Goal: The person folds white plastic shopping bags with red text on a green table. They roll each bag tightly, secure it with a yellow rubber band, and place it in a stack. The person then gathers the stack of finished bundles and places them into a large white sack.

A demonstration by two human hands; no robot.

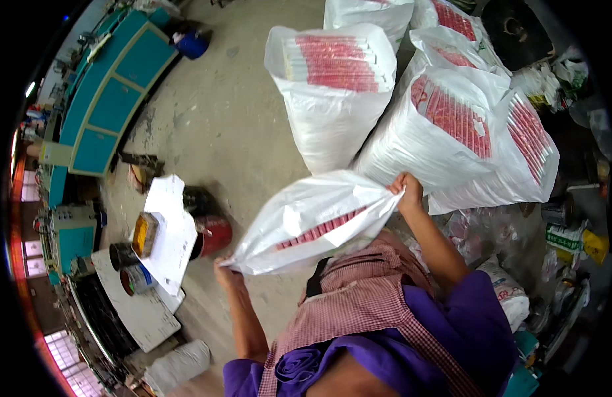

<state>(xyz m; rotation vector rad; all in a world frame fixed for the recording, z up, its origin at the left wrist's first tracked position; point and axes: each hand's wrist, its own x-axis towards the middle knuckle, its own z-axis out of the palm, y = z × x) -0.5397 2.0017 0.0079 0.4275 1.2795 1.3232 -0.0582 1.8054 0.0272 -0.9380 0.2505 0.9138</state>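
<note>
A large white plastic sack (286, 208) stands in front of me, its mouth drawn out wide between my two hands. Inside the narrow opening shows a row of pink-and-white packets (319, 230); the rest of the contents is hidden. My left hand (231, 272) is closed on the near left corner of the sack's mouth. At the far right corner, my right hand (408, 190) grips the gathered edge, close to a neighbouring filled sack (405, 142).
Beyond stand several open white sacks, one upright (332, 119), packed with red-and-white bundles. To the left are a white board (143, 314) with tins, a paper sheet (170, 225) and a red bucket (216, 235). Teal cabinets (124, 63) line the far left; plastic scraps (478, 231) lie right.
</note>
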